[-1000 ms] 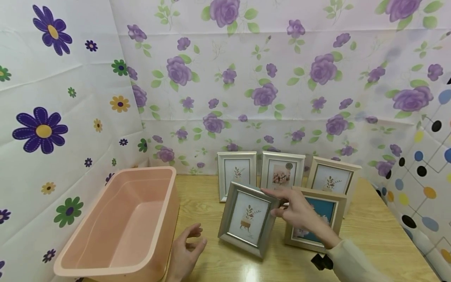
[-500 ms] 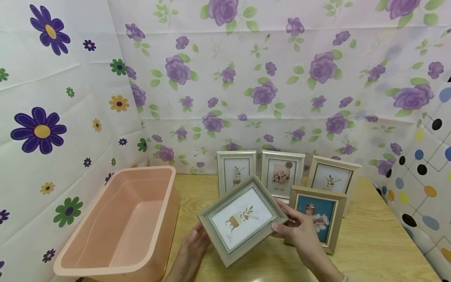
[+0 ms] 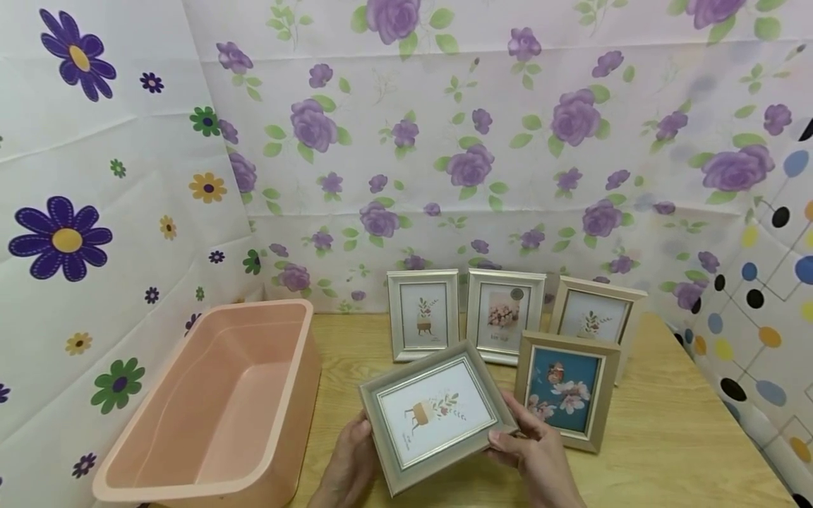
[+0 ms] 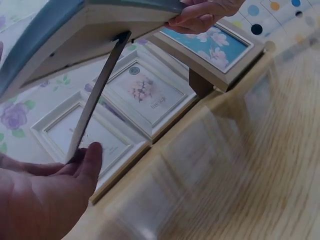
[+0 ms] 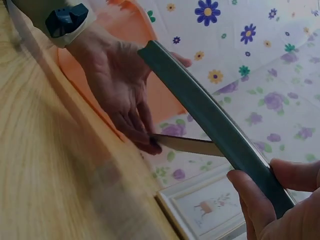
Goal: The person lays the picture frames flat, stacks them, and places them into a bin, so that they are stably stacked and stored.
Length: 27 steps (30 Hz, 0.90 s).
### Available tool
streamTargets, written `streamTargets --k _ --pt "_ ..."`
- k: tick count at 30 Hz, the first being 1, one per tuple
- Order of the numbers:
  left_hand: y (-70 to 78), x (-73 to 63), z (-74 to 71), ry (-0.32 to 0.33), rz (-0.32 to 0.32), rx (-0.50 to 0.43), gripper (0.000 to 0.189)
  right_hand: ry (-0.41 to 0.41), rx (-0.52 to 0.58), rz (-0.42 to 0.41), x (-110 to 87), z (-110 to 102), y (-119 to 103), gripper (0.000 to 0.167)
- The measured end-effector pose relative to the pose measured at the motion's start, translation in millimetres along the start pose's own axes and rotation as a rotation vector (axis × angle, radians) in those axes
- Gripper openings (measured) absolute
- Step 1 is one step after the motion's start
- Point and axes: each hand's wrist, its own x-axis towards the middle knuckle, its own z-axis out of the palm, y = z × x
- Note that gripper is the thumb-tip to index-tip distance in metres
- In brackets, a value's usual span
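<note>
Beige and rectangular, the picture frame [image 3: 438,413] tilts above the yellow wood-grain table [image 3: 673,430] in the head view, the bare right hand [image 3: 540,455] gripping its corner. Left wrist view: the bare left hand [image 4: 47,197] touches the narrow flat stand [image 4: 97,102], pinching or not I cannot tell. Right wrist view: adjusting the stand seems the step; the next move likely calls for steady right fingers.

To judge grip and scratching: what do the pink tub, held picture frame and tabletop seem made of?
Pink tub: probably plastic; smooth satin, rounded corners.
Held picture frame: wood or plastic, unclear; satin, no visible grain.
Tabletop: wood or laminate; visible grain, slight gloss.
</note>
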Motion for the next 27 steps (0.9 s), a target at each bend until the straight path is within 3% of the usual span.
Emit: streamTargets --k 7,11,13,17,20,24,27 --pt "7.6 -5.1 16.1 0.231 0.036 0.079 0.082 0.056 0.002 0.003 0.9 -0.7 18.3 0.079" --pt "9.5 -13.0 20.6 0.301 0.024 0.214 0.092 0.058 -0.015 0.002 0.8 -2.7 26.9 0.082" --pt "9.3 -17.0 21.8 0.315 0.022 0.361 0.101 0.063 -0.017 0.006 0.8 -4.0 30.3 0.085" --pt "3.9 -23.3 22.5 0.298 0.007 0.767 0.123 0.086 -0.017 0.025 1.5 -6.7 36.8 0.089" --pt "-1.9 -26.0 21.1 0.226 0.015 1.05 0.143 0.098 -0.012 0.052 1.7 -8.9 41.9 0.093" --pt "-10.5 -26.6 14.4 0.182 0.066 1.275 0.156 0.049 -0.023 0.082 1.7 -14.7 49.3 0.102" --pt "-34.5 -23.5 -8.0 0.215 0.14 1.378 0.161 -0.036 -0.051 0.093 2.0 -21.9 53.4 0.107"
